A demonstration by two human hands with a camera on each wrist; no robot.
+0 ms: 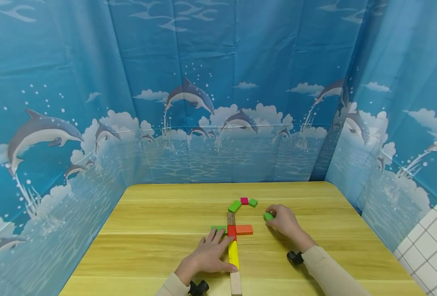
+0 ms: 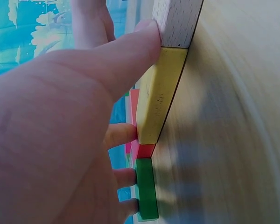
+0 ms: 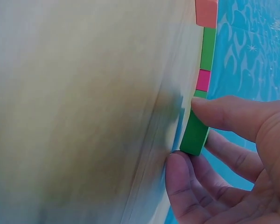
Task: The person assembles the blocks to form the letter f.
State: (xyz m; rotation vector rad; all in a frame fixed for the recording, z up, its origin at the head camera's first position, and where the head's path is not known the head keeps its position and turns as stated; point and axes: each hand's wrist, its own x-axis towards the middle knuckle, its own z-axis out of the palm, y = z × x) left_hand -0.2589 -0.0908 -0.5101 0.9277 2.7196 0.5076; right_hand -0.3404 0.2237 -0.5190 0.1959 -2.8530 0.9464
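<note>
My left hand (image 1: 210, 254) lies spread over a line of flat blocks on the table. Its thumb rests where the plain wooden block (image 1: 235, 283) meets the yellow block (image 2: 162, 95). The other fingertips touch the red block (image 1: 231, 231) and the green block (image 2: 147, 189) to its left. An orange block (image 1: 245, 230) sticks out on the red block's right. To the right, my right hand (image 1: 283, 222) pinches a small green block (image 3: 195, 133) between thumb and fingers, close over the tabletop.
Beyond the red block, a dark-grained wooden block (image 1: 231, 218) leads to a curve of a green block (image 1: 235, 206), a pink block (image 1: 244, 201) and a smaller green block (image 1: 253, 202). The wooden table (image 1: 159, 213) ends at a blue dolphin-print curtain (image 1: 211, 160).
</note>
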